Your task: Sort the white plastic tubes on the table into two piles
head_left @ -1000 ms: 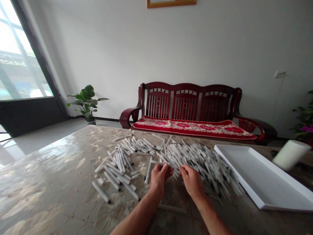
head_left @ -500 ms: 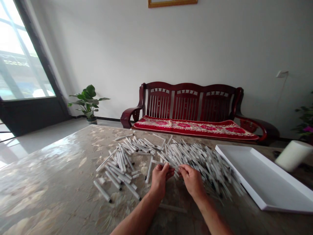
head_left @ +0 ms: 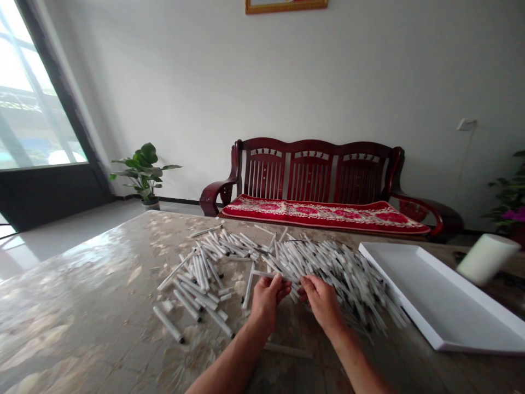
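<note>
From the head cam, looking down over a big polished stone-look table (head_left: 84, 284), the left hand (head_left: 266, 303) and right hand (head_left: 322, 303) sit just beside each other, not quite touching, and both seem to pinch the same thin white tube (head_left: 274, 274) lying crossways between them. The right hand's fingertips (head_left: 304, 280) are at its far end, right up against a big messy pile of white tubes with dark ends (head_left: 332, 279). A looser scatter of white tubes (head_left: 197, 279) lies to the left of the hands, with a few stray ones off by themselves. To the right there's a shallow white tray (head_left: 435, 301), and past it a blurry white cylinder (head_left: 488, 259) lying tilted near the table edge. Farther back, against the wall, is a dark wooden bench (head_left: 311, 169) with a red patterned cushion (head_left: 324, 214), plus a leafy potted plant (head_left: 143, 172) near a big bright window (head_left: 35, 93).
</note>
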A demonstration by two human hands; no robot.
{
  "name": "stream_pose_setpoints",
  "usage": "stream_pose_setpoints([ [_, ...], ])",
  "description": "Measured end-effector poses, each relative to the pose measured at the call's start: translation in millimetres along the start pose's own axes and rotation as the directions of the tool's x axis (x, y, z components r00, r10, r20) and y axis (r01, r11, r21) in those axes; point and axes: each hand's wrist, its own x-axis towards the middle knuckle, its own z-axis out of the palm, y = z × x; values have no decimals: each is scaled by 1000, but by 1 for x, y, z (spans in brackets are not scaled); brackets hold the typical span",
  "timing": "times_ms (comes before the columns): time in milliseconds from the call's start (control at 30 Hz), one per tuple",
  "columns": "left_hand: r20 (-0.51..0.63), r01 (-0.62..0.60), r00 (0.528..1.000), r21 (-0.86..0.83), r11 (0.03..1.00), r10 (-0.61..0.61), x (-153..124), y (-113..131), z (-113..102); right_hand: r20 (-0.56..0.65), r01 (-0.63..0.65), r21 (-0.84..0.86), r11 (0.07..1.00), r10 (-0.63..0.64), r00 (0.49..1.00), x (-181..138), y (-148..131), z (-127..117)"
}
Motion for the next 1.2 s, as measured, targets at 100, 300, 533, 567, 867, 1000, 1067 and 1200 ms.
stream_pose_setpoints([
  [100, -11, 0, 1000, 10, 1000, 1, -1, -2, 1, -3, 14, -38, 999, -14, 1000, 0, 3, 1],
  [300, -122, 47, 991, -21, 999, -50, 1, 4, 1, -62, 242, -279, 929, -269, 961, 2, 5, -6],
  [533, -117, 63, 991, 22, 998, -60, 1, 11, 1, -122, 232, -356, 905, -291, 949, 2, 10, -11],
  [567, -106, 61, 993, 30, 998, -58, 0, 9, 2, -115, 238, -350, 906, -293, 949, 2, 8, -10],
  [867, -49, 76, 996, 2, 997, -76, -2, 0, 5, -111, 185, -263, 947, -220, 969, -1, 1, 3],
  [1000, -79, 51, 995, -22, 998, -53, 2, 8, 2, -218, 148, -246, 958, -204, 955, 3, 7, -7],
  [1067, -141, 12, 990, -11, 1000, -13, 6, 14, -2, -343, 107, -257, 961, -194, 919, 7, 14, -21],
  [1200, -148, -80, 984, 147, 986, 102, 11, 17, -10, -538, -46, -338, 940, -153, 829, 14, 26, -49],
])
